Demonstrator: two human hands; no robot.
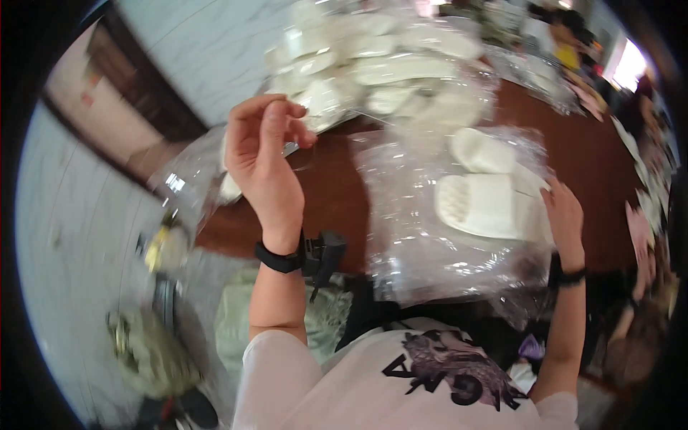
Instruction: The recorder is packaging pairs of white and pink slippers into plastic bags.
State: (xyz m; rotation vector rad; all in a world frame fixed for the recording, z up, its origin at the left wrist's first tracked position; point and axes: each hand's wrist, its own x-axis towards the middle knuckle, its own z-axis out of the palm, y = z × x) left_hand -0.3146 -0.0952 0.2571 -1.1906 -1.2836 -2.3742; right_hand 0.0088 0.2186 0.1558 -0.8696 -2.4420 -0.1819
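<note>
A pair of white slippers lies over clear plastic bags on the table in front of me; the nearer slipper (480,206) has a textured sole end, and the farther slipper (481,150) sits just beyond it. At their right end, my right hand (564,218) has its fingers bent round the edge, partly hidden. My left hand (265,147) is raised over the table's left side, fingers curled in and thumb against them. Whatever it may pinch is too small to make out. Beneath the slippers spreads a stack of clear plastic bags (408,244).
Bagged white slippers (401,68) are heaped at the far side of the brown table (326,193). Another clear bag (190,175) hangs at its left edge. Green sacks (154,351) stand on the floor at left. Other people (566,36) are at the far right.
</note>
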